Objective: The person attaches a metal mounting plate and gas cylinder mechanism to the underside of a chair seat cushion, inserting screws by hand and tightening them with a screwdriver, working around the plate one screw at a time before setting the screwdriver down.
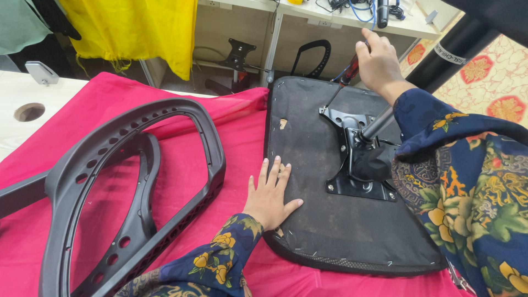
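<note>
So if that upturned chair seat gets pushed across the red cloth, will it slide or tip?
The chair seat lies flat and wide, so tipping seems unlikely. Its metal mounting plate probably adds weight. The red cloth may bunch rather than let it slide, and the left hand steadies its edge.

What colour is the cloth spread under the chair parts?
The cloth is bright pink-red, plain with no pattern, seen best in the head view.

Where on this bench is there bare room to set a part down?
Free: red cloth between the frame and the seat, above the left hand; also bare wood at far left. Crowded: the seat's bracket, by the right hand gripping a tool.
</note>
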